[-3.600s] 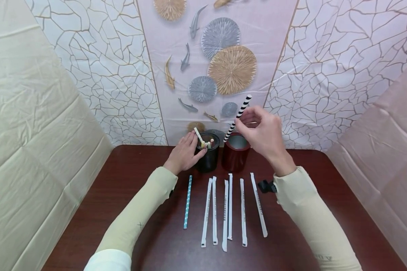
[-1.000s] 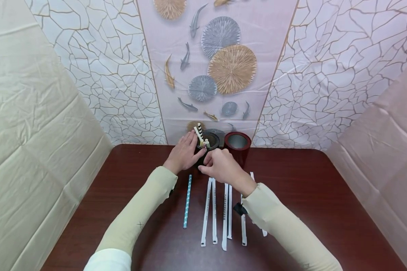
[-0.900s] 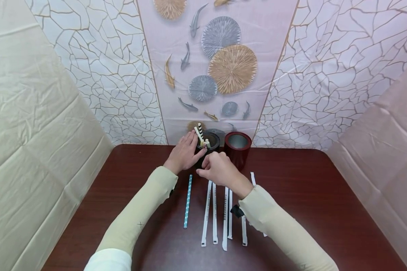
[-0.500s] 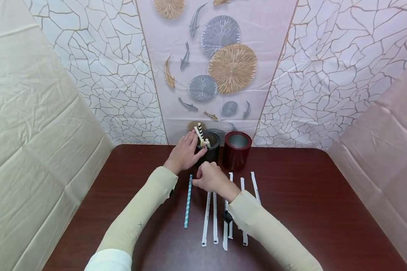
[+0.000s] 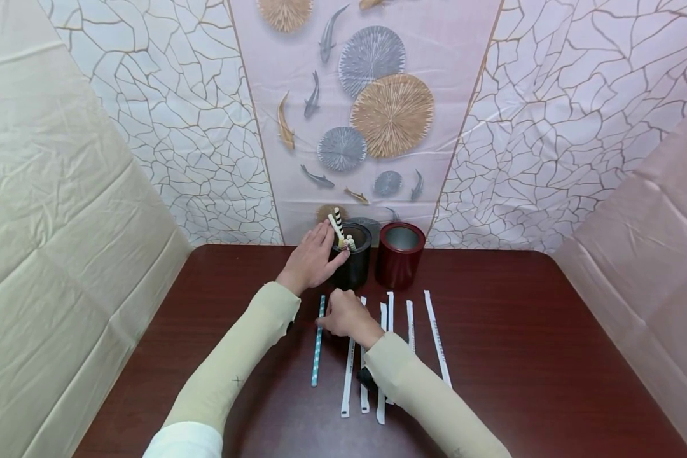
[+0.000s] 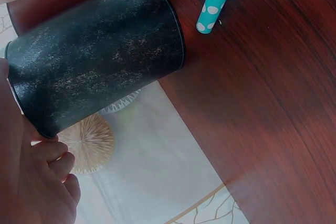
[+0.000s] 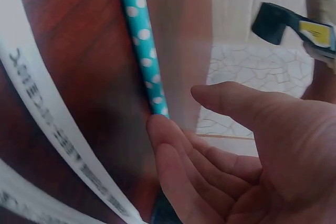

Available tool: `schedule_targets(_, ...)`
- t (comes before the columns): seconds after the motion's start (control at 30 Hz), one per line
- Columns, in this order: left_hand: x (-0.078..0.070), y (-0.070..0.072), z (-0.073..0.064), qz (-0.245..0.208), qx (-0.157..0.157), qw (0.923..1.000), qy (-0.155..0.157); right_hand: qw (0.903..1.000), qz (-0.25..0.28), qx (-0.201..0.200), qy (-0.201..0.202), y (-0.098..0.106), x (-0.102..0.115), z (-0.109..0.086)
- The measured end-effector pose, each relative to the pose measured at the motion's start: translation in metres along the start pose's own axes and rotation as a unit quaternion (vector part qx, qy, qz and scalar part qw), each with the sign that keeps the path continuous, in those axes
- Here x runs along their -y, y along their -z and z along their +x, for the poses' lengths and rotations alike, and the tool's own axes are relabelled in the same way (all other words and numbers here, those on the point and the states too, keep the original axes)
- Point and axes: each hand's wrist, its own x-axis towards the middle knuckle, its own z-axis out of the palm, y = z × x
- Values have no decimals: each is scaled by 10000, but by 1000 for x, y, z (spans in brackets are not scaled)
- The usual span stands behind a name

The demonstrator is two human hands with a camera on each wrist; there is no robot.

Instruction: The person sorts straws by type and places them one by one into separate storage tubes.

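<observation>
My left hand (image 5: 310, 257) holds the rim of a black canister (image 5: 352, 270), with the fingers on its far left side and the thumb over the near edge. Several paper straws stand in it, among them a black-and-white striped straw (image 5: 338, 219). In the left wrist view the fingers (image 6: 55, 161) curl at the canister's rim. My right hand (image 5: 346, 313) is low over the table at the upper part of a teal polka-dot straw (image 5: 317, 356). The right wrist view shows the index fingertip right at the straw's end and the thumb (image 7: 226, 98) spread apart from it.
A dark red canister (image 5: 399, 261) stands right of the black one, near the table's back edge. Several white paper-wrapped straws (image 5: 437, 340) lie in a row on the dark wooden table (image 5: 527, 331), partly under the right forearm. A patterned cloth backdrop (image 5: 298, 216) rises behind.
The striped straw went from my right hand into the black canister. That hand then came down and left to the teal straw. My left hand has stayed on the canister.
</observation>
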Motion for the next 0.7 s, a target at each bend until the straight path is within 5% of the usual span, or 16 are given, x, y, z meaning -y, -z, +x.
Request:
schedule_targets(0.43,-2,2,-1,-51,-1,10000,-20,9983,-17,-44,-576,-18,-4,6)
schedule_targets(0.7,-2,2,-1,-51,1,10000,-16,9911,1068,426,-664,-5,-16,3)
